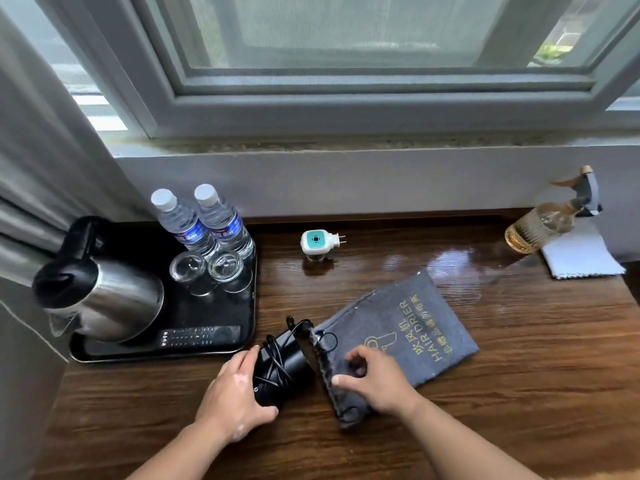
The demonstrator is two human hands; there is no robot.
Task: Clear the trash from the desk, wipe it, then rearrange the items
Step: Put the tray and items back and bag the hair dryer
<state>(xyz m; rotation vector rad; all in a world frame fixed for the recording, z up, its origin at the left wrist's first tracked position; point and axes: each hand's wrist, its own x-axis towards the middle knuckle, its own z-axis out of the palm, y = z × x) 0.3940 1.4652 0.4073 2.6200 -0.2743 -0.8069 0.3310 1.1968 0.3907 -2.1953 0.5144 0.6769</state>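
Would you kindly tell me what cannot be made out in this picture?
All in the head view:
- The dryer: its rear is covered by the left hand. Whether its nose is inside the bag, which the right hand pinches, is unclear.
- The bag's inside: hidden by its own fabric.
- The remote: button markings too small.
- The bottle labels: blurred.
- The cloth: partly behind the spray bottle.

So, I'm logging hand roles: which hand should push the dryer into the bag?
Probably left: the left hand grips the dryer at the mouth of the bag, while the right hand pinches its edge.
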